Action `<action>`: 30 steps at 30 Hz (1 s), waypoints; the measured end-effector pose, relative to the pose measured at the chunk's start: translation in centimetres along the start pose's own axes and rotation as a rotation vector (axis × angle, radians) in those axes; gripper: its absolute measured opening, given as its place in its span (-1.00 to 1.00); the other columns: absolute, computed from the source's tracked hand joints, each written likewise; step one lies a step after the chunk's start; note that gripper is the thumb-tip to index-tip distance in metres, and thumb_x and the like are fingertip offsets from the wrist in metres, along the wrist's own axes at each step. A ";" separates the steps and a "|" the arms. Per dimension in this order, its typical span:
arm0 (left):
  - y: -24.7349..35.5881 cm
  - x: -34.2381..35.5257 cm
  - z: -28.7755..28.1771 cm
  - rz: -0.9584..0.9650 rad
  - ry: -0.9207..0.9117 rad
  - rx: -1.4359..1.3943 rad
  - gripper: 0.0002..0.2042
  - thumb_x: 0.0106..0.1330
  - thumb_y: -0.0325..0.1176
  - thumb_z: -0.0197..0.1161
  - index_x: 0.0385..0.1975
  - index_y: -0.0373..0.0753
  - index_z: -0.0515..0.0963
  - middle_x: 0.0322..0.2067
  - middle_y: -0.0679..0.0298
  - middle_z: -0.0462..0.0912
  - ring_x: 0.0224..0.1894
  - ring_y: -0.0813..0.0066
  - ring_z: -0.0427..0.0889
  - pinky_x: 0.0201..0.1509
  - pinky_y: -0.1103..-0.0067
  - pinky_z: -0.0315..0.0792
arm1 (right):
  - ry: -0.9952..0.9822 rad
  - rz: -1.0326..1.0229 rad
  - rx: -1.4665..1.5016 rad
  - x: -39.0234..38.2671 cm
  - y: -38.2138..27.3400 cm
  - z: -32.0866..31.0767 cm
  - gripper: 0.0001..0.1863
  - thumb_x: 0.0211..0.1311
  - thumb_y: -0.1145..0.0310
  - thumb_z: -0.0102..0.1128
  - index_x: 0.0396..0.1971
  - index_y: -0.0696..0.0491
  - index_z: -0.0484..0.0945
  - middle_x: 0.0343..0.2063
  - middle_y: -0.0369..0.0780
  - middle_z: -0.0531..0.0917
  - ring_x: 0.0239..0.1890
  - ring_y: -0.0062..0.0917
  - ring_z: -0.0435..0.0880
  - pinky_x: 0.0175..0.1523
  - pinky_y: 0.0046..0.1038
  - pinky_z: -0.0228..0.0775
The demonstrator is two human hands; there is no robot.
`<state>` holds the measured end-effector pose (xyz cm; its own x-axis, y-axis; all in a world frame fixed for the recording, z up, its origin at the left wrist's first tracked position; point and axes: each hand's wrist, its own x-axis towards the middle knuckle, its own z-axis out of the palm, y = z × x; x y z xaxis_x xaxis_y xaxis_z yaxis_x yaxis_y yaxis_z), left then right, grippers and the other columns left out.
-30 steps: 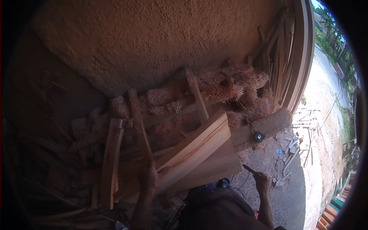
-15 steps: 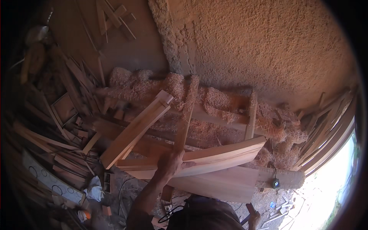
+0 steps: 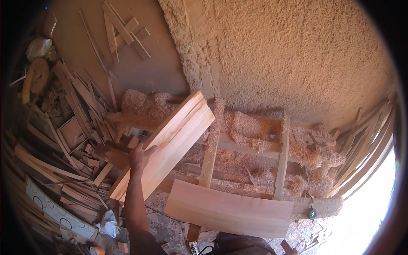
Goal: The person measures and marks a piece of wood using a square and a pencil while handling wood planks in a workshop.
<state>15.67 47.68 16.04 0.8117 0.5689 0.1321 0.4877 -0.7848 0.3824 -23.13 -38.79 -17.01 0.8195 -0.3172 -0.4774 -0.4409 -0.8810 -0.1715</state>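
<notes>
My left hand (image 3: 141, 155) grips the left edge of a long pale wooden plank (image 3: 170, 146), thick like two boards stacked. The plank is tilted, running from low on the left up to the right over the bench. Below it a wide, slightly curved light board (image 3: 229, 209) lies flat on the wooden frame bench (image 3: 281, 157). Only a small brown sliver that may be my right hand (image 3: 287, 247) shows at the lower edge; what it holds is hidden.
Wood shavings (image 3: 250, 127) cover the bench. A heap of offcuts and slats (image 3: 63, 140) fills the left side. A rough plaster wall (image 3: 289, 55) rises behind. A small black tape measure (image 3: 312, 213) sits on the bench's right end. Long slats (image 3: 365, 144) lean at the right.
The view has turned left. The plank in my left hand has swung away from the curved board, and its far end has risen. The curved board stays on the bench.
</notes>
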 end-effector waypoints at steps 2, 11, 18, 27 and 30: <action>-3.5 2.5 2.4 -0.032 -0.027 -0.068 -0.34 0.06 0.23 0.49 -0.16 -0.34 0.67 -0.29 -0.08 0.74 -0.18 -0.06 0.73 -0.06 0.25 0.55 | -0.042 -0.144 -0.086 0.4 4.5 -0.5 -0.09 -0.09 0.40 0.19 0.44 -0.32 0.37 0.28 -0.43 0.58 -0.36 -0.52 0.78 -0.10 -0.43 0.68; -10.8 8.7 11.5 0.083 -0.216 -0.396 -0.44 0.20 0.11 0.44 -0.47 -0.42 0.58 -0.59 0.17 0.50 -0.48 0.34 0.40 -0.31 0.34 0.35 | 0.152 0.316 0.025 -4.5 -12.3 -13.7 -0.54 0.27 0.11 0.08 -0.46 0.28 0.62 -0.38 0.23 0.66 -0.22 0.17 0.66 -0.11 0.03 0.43; -13.9 11.3 15.3 0.086 -0.205 -0.138 -0.40 0.37 0.12 0.27 -0.01 -0.44 0.59 -0.12 -0.18 0.68 -0.03 -0.07 0.66 0.07 0.22 0.48 | 0.152 0.352 -0.079 -3.4 -13.9 -14.8 -0.68 0.24 0.24 0.13 -0.45 0.24 0.61 -0.38 0.20 0.66 -0.22 0.15 0.67 -0.10 0.05 0.45; -15.3 9.6 20.8 0.253 0.214 0.229 -0.35 0.51 0.00 0.16 0.40 -0.36 0.30 0.33 -0.20 0.39 0.37 -0.18 0.38 0.40 0.17 0.31 | 0.258 0.458 0.016 -2.1 -15.0 -15.2 -0.51 0.34 -0.05 0.17 -0.43 0.14 0.61 -0.33 0.08 0.67 -0.18 0.06 0.65 -0.11 -0.01 0.42; -8.6 6.2 20.7 0.427 0.299 0.095 -0.40 0.53 -0.07 0.16 0.40 -0.35 0.31 0.34 -0.21 0.37 0.38 -0.20 0.34 0.41 0.13 0.29 | 0.431 0.470 -0.037 -3.2 -17.7 -18.2 -0.65 0.39 0.06 0.20 -0.40 0.06 0.59 -0.33 -0.06 0.62 -0.25 -0.01 0.66 -0.18 -0.01 0.42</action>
<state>23.17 52.86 -5.36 0.8241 0.2283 0.5183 0.1721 -0.9728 0.1549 -11.27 -28.58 3.20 0.6191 -0.7785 -0.1034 -0.7823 -0.6229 0.0056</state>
